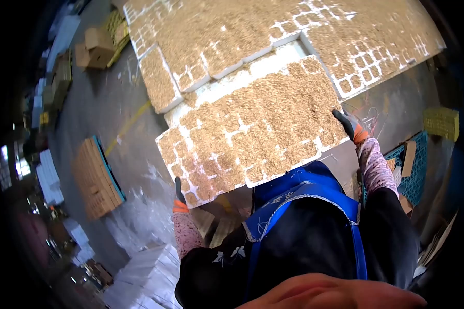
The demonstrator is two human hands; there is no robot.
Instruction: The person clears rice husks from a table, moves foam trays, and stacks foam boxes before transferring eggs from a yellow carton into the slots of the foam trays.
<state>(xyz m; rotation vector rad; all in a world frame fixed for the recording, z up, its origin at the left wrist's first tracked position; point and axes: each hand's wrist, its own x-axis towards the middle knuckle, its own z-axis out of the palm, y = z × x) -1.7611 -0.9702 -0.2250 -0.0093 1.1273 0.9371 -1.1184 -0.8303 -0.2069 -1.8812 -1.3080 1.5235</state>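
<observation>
In the head view, the person's left hand (179,193) and right hand (349,125) wear dark gloves with orange cuffs, and each holds 1 short side of the front tray (239,127). Both thumbs show at the rim; the other fingers are mostly hidden. The front tray lies between the 2 hands, slightly tilted in view, its near long edge by the blue apron (304,191). It is a white, rectangular tray divided into small rounded-square cells, filled with tan, coarse, crumbly material (283,103). White cell walls poke through as a lattice, mostly toward the left hand; toward the right hand the fill hides nearly all of them.

Beyond the hands, more white trays (343,94) hold the same loose fill, heaped over many cells, with chunky pale side walls. Between them and the front tray runs a smooth whitish surface (211,93) dusted with crumbs.

Pink patterned sleeves (375,164) reach up to the cuffs. Left of the left hand is a stack of flat brown boards (94,180) with a teal edge; below it, crinkled clear plastic (139,219). Farther off, up and left, sits a cardboard box (95,47). Right of the right hand is a teal lattice piece (419,165) and a yellowish block (441,123).
</observation>
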